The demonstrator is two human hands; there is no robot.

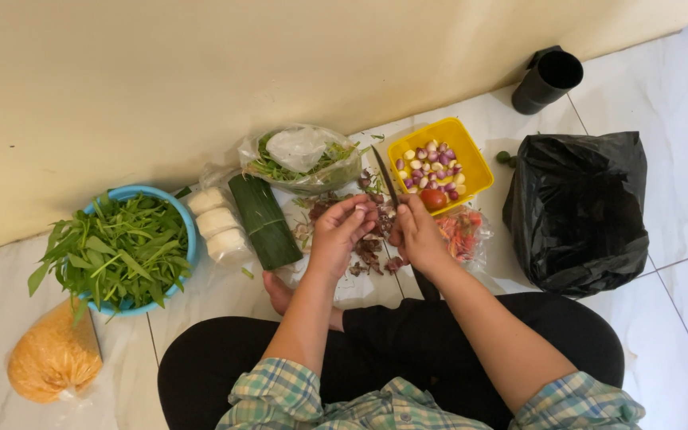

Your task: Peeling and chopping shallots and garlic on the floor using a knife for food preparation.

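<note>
Above the white tiled floor, the right hand gripped a dark-bladed knife; the left hand — fingers pressed together — pinched a small purple shallot.

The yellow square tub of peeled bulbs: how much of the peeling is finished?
Many peeled purple and pale bulbs already fill the yellow square plastic tub. The right hand holds a dark-bladed knife; the left hand pinches something small. Purple skins lie underneath. Unpeeled ones cannot be told.
</note>
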